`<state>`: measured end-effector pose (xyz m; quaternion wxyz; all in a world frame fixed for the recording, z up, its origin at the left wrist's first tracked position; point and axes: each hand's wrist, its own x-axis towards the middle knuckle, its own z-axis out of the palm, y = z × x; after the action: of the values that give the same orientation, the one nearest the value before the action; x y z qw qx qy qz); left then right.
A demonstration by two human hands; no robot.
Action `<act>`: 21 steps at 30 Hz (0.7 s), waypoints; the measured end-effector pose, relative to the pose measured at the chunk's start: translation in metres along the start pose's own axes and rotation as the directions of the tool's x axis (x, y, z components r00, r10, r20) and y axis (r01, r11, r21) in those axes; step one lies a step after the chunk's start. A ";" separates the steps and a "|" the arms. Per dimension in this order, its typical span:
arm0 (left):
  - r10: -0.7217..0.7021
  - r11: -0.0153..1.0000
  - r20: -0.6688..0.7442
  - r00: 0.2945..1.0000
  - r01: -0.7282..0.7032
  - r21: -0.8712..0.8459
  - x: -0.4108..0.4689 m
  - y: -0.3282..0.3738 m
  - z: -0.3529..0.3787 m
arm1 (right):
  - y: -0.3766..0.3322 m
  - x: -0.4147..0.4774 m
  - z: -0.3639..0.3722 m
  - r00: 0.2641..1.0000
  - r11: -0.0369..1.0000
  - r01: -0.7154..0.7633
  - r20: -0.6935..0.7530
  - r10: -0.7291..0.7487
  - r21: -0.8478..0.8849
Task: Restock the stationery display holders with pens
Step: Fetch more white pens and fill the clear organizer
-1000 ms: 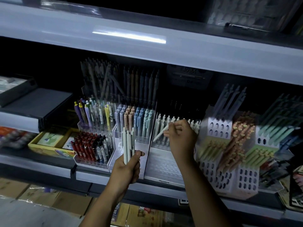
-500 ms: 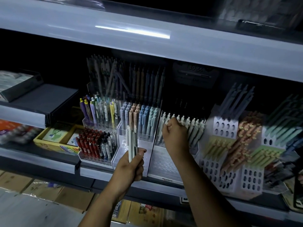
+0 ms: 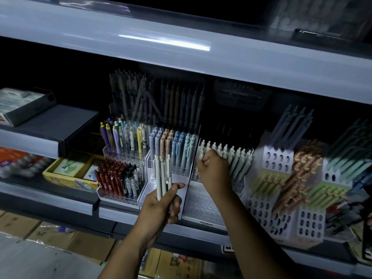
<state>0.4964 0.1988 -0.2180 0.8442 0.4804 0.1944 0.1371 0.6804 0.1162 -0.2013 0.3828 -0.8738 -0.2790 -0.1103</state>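
Note:
My left hand [image 3: 161,206] grips a small bunch of pale grey-white pens [image 3: 162,174], held upright in front of the shelf. A white display holder [image 3: 203,202] sits just right of it, its back row filled with matching pale pens [image 3: 237,158] and its front rows bare holes. My right hand [image 3: 213,170] is curled at the left end of that row. Its fingertips pinch a pale pen [image 3: 201,155] standing in the holder, most of it hidden by the fingers.
Clear holders with pastel pens [image 3: 177,146] and red and black pens [image 3: 112,178] stand to the left. White perforated holders [image 3: 277,158] with green and orange pens are on the right. An upper shelf edge [image 3: 181,57] overhangs. Cardboard boxes [image 3: 50,238] lie below.
My right hand brought a single slanted pen down into the holder's back row and shifted toward its left end. The left hand kept its bunch still.

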 end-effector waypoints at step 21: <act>-0.079 0.994 0.138 0.987 0.066 0.091 0.002 -0.011 0.026 | -0.035 -0.033 -0.052 0.889 0.805 -0.361 0.435 0.143 0.472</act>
<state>0.5108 0.1741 -0.2158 0.8388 0.5173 0.1573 0.0635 0.6346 0.0844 -0.1581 0.5633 -0.7640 -0.2460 0.1962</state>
